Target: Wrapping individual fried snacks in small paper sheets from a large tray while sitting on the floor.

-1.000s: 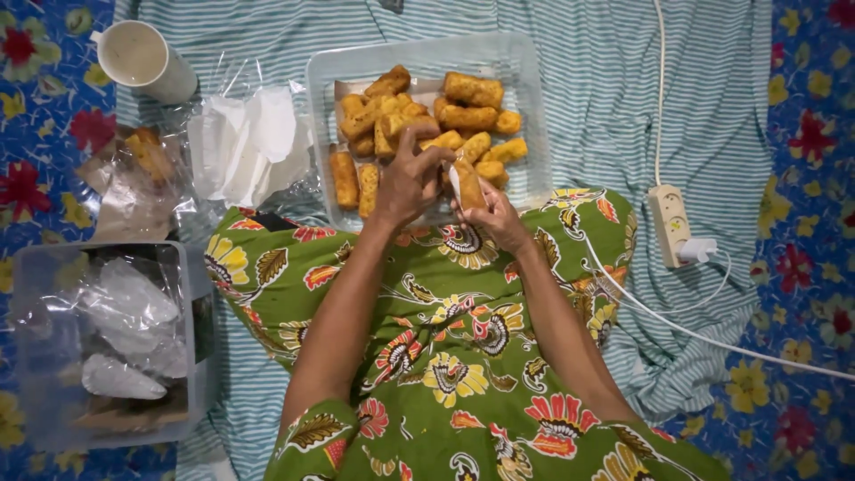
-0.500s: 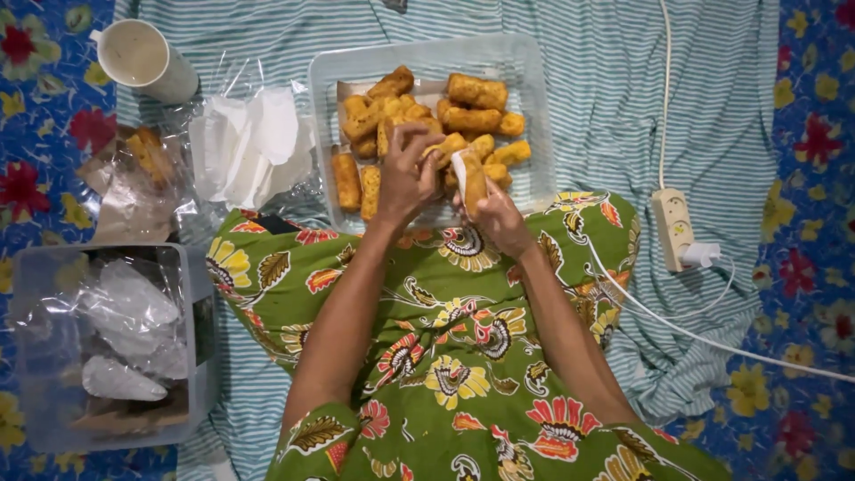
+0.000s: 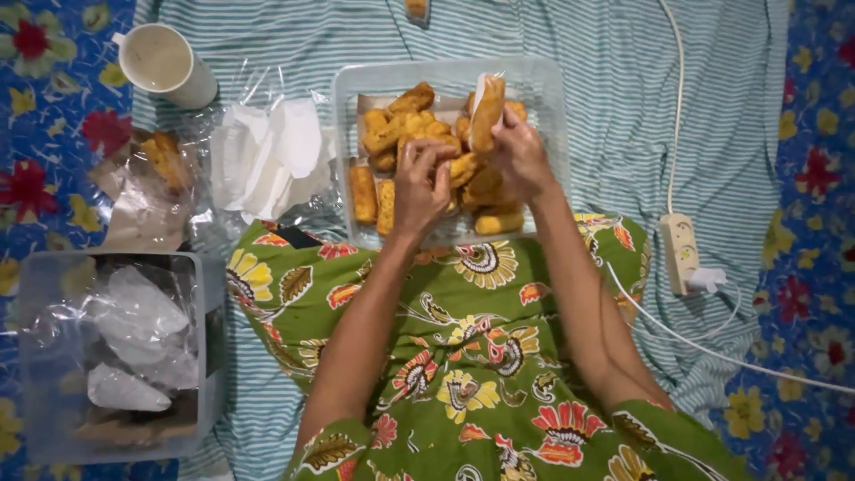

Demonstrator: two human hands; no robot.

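You are lifting one fried roll [image 3: 487, 111] above the clear tray [image 3: 543, 98], your right hand [image 3: 521, 160] pinching it inside a thin plastic sleeve, while your left hand [image 3: 419, 183] is curling its fingers over the heap; most of the rolls [image 3: 392, 134] are lying unwrapped in the tray.

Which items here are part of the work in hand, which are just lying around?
In hand: right hand holding a bagged fried roll; left hand over the clear tray of fried rolls.
Lying about: cup, power strip, plastic bin.
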